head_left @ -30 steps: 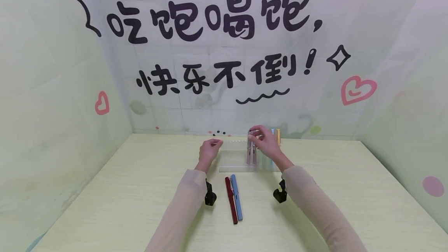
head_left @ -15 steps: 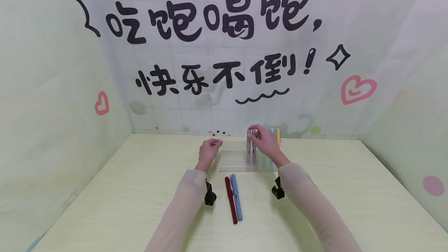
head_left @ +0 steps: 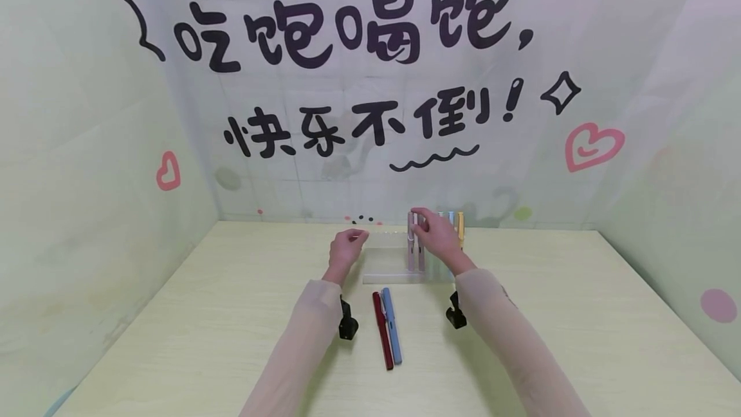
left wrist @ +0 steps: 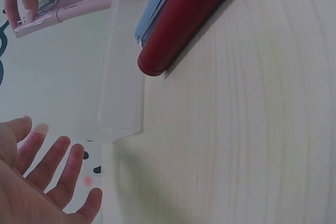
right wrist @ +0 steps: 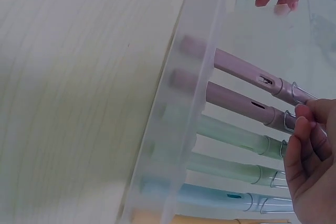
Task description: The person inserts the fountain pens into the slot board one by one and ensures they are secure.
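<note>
A clear pen stand (head_left: 384, 278) stands at the back of the table with several upright pens in its right part. My right hand (head_left: 438, 235) is at the caps and pinches the leftmost mauve pen (right wrist: 247, 70) by its cap end, thumb and forefinger at the clip. Beside it stands a second mauve pen (right wrist: 239, 103), then green pens (right wrist: 231, 134), a blue pen (right wrist: 210, 196) and a yellow pen (head_left: 460, 225). At the stand's upper left corner, my left hand (head_left: 346, 248) pinches the clear edge between thumb and forefinger, its other fingers (left wrist: 68, 177) spread.
On the table (head_left: 243, 314) in front of the stand lie a dark red pen (head_left: 383, 332) and a blue pen (head_left: 392, 327), side by side. A printed cloth backdrop (head_left: 359, 192) rises behind the table and along both sides.
My right wrist and forearm have shifted slightly left, uncovering more of the blue and yellow pens; the fingers stay at the mauve pen's cap. My left hand and the lying pens have not moved.
</note>
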The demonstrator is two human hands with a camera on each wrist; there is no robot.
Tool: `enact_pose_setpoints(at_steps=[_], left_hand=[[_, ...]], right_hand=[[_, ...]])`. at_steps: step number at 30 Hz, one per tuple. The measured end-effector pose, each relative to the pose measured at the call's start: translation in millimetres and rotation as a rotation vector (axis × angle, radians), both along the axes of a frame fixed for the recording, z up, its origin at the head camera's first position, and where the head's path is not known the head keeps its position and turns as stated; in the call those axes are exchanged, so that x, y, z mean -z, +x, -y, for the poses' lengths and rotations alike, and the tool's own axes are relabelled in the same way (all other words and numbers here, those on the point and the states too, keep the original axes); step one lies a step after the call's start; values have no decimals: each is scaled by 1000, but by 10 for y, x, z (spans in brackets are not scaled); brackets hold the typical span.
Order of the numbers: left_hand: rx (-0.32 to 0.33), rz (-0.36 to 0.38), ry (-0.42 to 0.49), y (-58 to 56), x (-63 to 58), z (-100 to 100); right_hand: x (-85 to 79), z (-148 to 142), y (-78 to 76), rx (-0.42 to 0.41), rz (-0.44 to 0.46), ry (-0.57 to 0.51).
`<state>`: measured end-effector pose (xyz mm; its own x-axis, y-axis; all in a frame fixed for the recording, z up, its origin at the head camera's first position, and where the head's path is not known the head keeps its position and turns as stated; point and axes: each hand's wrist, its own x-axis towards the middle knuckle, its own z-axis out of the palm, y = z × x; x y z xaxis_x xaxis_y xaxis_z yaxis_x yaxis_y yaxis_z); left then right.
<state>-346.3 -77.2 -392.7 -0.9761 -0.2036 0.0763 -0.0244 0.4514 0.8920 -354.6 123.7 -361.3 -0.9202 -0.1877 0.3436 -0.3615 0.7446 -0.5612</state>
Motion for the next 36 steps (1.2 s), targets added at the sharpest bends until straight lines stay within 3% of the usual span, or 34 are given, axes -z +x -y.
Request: enact_pose_setpoints(at_steps=[11, 28, 36], left_hand=[[7, -15, -4, 8, -2, 8], [8, -19, -5, -7, 17, 11], [9, -14, 0, -1, 10, 17]], right_hand=[[-16, 16, 15, 9, 36, 83], [-10, 24, 45, 1, 9, 64], [28, 24, 88, -26, -55, 1]])
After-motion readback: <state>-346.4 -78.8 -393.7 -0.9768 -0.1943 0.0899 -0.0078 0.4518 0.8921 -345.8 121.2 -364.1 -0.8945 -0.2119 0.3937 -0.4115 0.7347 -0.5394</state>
